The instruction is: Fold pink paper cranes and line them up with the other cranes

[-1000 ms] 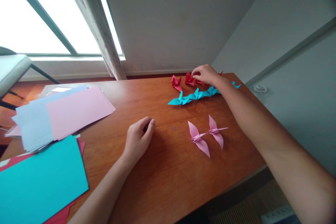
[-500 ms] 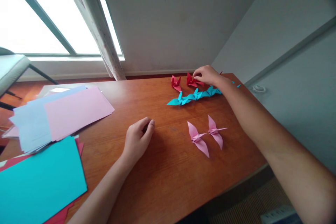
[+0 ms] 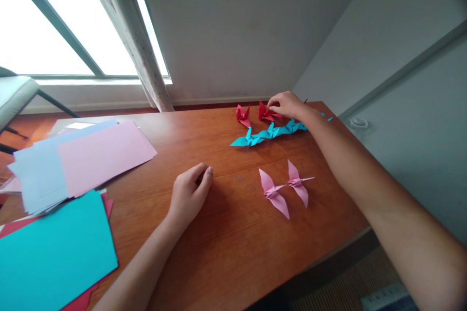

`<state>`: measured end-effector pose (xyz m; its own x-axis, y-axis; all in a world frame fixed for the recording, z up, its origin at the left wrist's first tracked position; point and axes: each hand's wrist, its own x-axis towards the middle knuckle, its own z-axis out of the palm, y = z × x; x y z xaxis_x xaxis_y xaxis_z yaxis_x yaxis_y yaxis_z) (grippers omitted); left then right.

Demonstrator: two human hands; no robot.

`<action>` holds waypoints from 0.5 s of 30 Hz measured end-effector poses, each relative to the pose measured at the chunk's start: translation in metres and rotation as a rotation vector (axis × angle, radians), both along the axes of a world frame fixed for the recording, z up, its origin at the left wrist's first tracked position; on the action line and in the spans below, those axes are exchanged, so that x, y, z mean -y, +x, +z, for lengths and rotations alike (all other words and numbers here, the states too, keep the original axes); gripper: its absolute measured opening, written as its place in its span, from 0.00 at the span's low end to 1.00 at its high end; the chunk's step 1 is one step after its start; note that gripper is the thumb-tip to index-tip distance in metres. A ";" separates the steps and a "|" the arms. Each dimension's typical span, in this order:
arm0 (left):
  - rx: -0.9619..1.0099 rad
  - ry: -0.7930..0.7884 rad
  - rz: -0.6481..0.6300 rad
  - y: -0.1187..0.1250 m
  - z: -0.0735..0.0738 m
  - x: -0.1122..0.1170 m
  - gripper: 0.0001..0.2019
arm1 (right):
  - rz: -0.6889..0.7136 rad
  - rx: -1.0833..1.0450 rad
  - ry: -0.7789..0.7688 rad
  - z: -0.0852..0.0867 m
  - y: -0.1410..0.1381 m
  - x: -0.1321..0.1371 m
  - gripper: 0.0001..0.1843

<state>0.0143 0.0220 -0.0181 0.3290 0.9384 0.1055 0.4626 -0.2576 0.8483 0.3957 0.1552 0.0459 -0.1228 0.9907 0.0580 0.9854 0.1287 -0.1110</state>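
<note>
Near the far edge of the table, my right hand (image 3: 286,104) pinches a red paper crane (image 3: 264,112) between its fingertips. Another red paper crane (image 3: 242,115) lies just left of it. In front of them runs a row of blue paper cranes (image 3: 272,132), its right end partly hidden by my right forearm. My left hand (image 3: 191,189) rests on the wood, curled into a loose fist with nothing showing in it. To its right lie two pink paper cranes, one nearer (image 3: 273,194) and one farther right (image 3: 298,182), wings spread.
Pink sheets (image 3: 105,155) and pale blue sheets (image 3: 40,175) overlap at the left of the table (image 3: 197,131). Turquoise sheets (image 3: 62,252) lie nearer, over red paper (image 3: 85,299). Walls stand behind and to the right; a chair (image 3: 16,97) is at far left.
The whole scene sits slightly farther left in the picture. Both hands and the cranes keep their places, with my right hand still at the red crane.
</note>
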 end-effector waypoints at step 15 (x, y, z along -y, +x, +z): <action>-0.021 0.005 -0.010 0.000 -0.002 0.000 0.20 | 0.007 0.002 0.007 0.001 -0.002 0.000 0.13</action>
<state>0.0141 0.0223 -0.0198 0.3410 0.9344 0.1034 0.4773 -0.2668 0.8372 0.3934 0.1547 0.0466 -0.1299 0.9894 0.0651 0.9847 0.1364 -0.1084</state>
